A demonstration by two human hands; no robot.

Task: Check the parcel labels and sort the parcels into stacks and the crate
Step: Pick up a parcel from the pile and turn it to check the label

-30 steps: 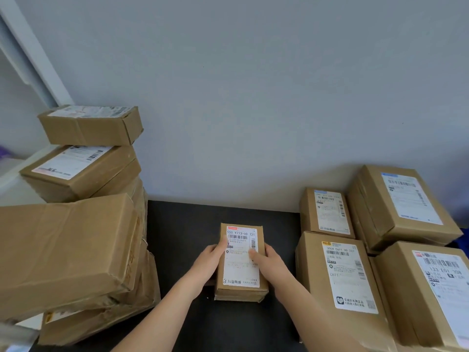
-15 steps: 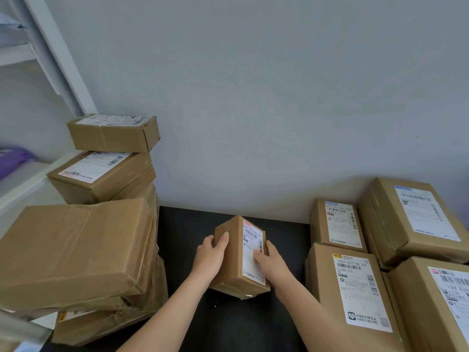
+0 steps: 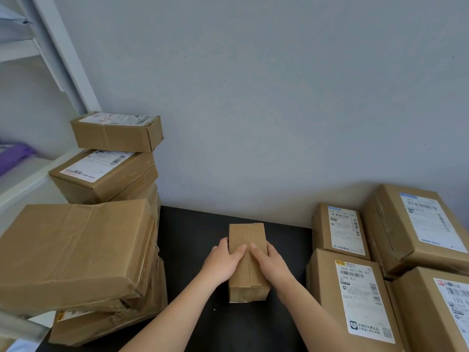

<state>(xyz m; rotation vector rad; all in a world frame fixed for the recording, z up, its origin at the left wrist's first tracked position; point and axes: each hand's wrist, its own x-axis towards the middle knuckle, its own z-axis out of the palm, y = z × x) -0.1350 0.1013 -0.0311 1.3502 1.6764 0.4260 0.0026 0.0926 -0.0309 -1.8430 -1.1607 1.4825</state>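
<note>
L hand (image 3: 223,264) + R hand (image 3: 270,262) hold small cardboard parcel (image 3: 247,235) mid black table (image 3: 193,235).
Fingers (image 3: 220,244) curled round parcel's long sides, thumbs on top either side of tape seam; plain taped face up. Can't tell if it rests on table or is just lifted. It's btwn tall parcel stack (image 3: 76,250) on left & grp of labelled parcels (image 3: 360,295) on right, apart from both. Grey wall (image 3: 253,97) behind; white shelf frame (image 3: 63,59) far left.
</note>
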